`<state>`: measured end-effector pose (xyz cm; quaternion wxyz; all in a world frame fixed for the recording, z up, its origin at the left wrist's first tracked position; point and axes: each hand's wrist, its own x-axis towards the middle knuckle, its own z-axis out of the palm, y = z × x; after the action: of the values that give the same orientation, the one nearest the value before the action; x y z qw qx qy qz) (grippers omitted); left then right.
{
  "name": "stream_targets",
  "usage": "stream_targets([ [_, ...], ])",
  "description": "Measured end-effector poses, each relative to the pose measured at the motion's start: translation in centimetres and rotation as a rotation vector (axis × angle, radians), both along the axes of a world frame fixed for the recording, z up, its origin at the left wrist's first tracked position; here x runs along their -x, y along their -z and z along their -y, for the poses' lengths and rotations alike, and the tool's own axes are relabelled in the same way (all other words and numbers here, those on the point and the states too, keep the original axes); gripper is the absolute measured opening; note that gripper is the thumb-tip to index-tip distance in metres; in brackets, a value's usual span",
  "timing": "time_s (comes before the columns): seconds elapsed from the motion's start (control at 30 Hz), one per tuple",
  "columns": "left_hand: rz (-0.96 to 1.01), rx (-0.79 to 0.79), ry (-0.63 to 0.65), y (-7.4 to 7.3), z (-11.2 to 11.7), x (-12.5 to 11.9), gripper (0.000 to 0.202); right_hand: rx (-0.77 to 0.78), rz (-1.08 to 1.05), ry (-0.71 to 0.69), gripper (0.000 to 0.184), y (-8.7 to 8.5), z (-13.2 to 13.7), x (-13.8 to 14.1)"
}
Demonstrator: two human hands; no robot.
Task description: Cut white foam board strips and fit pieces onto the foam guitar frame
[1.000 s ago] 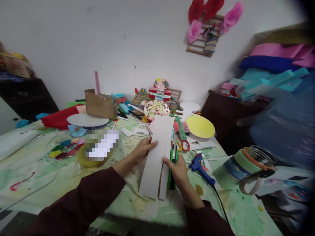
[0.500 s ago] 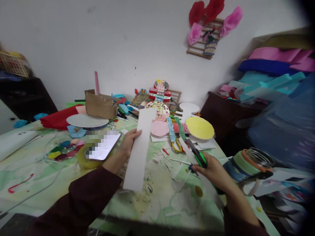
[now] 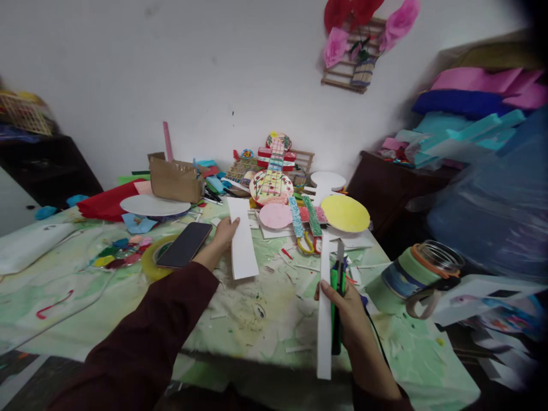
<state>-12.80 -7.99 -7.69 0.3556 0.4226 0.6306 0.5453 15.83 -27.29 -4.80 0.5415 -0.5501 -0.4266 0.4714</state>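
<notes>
My left hand [image 3: 221, 238] pinches the left edge of a wide white card strip [image 3: 245, 251] above the middle of the table. In my right hand [image 3: 351, 314] is a green-and-black utility knife [image 3: 336, 311] with its blade pointing away from me. A narrow white card strip [image 3: 324, 342] is held upright beside the knife, under my right thumb. Just beyond lie scissors [image 3: 305, 244] with yellow and red handles. Behind them rest a pink disc [image 3: 275, 216], a yellow disc [image 3: 345, 213] and two glittery strips, one blue [image 3: 296, 222] and one green [image 3: 312, 216].
A dark phone [image 3: 186, 244] rests on a tape roll [image 3: 150, 268] at left. An open bottle [image 3: 417, 274] stands near the right edge. A cardboard box [image 3: 175, 180], a white disc [image 3: 154, 205] and a decorated guitar-like craft [image 3: 272, 185] are at the back. Paper scraps litter the tablecloth [image 3: 274, 337].
My left hand's card has tilted and now looks shorter. My right hand has moved slightly left with the knife, which has turned upright alongside the narrow strip. The phone screen has gone dark.
</notes>
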Motion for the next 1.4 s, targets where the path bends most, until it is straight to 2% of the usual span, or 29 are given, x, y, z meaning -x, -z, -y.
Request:
stream_targets([
  [0.1, -0.151, -0.025, -0.067, -1.0, -0.1, -0.6, 0.051, -0.004, -0.13, 0.087, 0.044, 0.7, -0.3, 1.2],
  [0.17, -0.275, -0.116, -0.098, -1.7, 1.0, -1.9, 0.067, -0.007, -0.194, 0.14, 0.047, 1.2, -0.6, 1.6],
  [0.2, -0.364, -0.184, -0.069, -2.1, 2.0, -2.9, 0.07, -0.005, -0.222, 0.163, 0.049, 1.4, -0.8, 1.8],
  [0.23, -0.427, -0.252, 0.024, -2.4, 3.3, -4.0, 0.066, -0.003, -0.246, 0.181, 0.05, 1.6, -1.0, 2.0],
  [0.27, -0.427, -0.274, 0.221, -2.6, 4.7, -5.2, 0.059, -0.011, -0.264, 0.199, 0.052, 1.8, -1.2, 2.2],
  [0.3, -0.382, -0.249, 0.471, -2.7, 6.1, -6.4, 0.053, -0.028, -0.274, 0.215, 0.054, 2.0, -1.5, 2.4],
  [0.37, -0.214, -0.117, 0.883, -2.6, 9.0, -8.6, 0.05, -0.065, -0.256, 0.248, 0.055, 2.3, -2.1, 2.8],
  [0.43, -0.083, -0.014, 1.108, -2.4, 11.3, -10.3, 0.052, -0.094, -0.197, 0.261, 0.052, 2.6, -2.6, 3.1],
  [0.5, -0.047, 0.038, 1.185, -2.1, 12.6, -11.2, 0.052, -0.122, -0.105, 0.239, 0.047, 2.9, -2.9, 3.3],
  [0.63, -0.053, 0.062, 1.193, -1.6, 12.6, -10.7, 0.043, -0.14, 0.111, 0.132, 0.041, 3.3, -2.9, 2.4],
  [0.7, -0.127, 0.065, 1.142, -1.3, 12.1, -9.7, 0.038, -0.113, 0.19, 0.1, 0.042, 3.3, -2.7, 1.3],
  [0.83, -0.535, 0.057, 0.986, -0.4, 12.0, -7.5, 0.031, -0.1, 0.508, 0.0, 0.036, 3.4, -2.3, -1.1],
  [1.0, -0.919, 0.028, 1.012, -0.1, 13.3, -6.6, 0.027, 0.08, 1.072, -0.238, 0.02, 3.1, -1.7, -1.7],
  [1.1, -1.058, 0.03, 0.983, -0.5, 13.6, -7.0, 0.026, 0.154, 1.279, -0.299, 0.019, 2.2, -1.6, -1.0],
  [1.23, -1.073, 0.023, 0.997, -0.9, 12.6, -7.0, 0.02, 0.146, 1.486, -0.283, 0.019, 1.4, -1.5, -0.6],
  [1.4, -0.974, 0.011, 0.781, -1.5, 10.4, -5.2, 0.025, 0.102, 1.558, -0.288, 0.018, 1.5, -1.5, -1.1],
])
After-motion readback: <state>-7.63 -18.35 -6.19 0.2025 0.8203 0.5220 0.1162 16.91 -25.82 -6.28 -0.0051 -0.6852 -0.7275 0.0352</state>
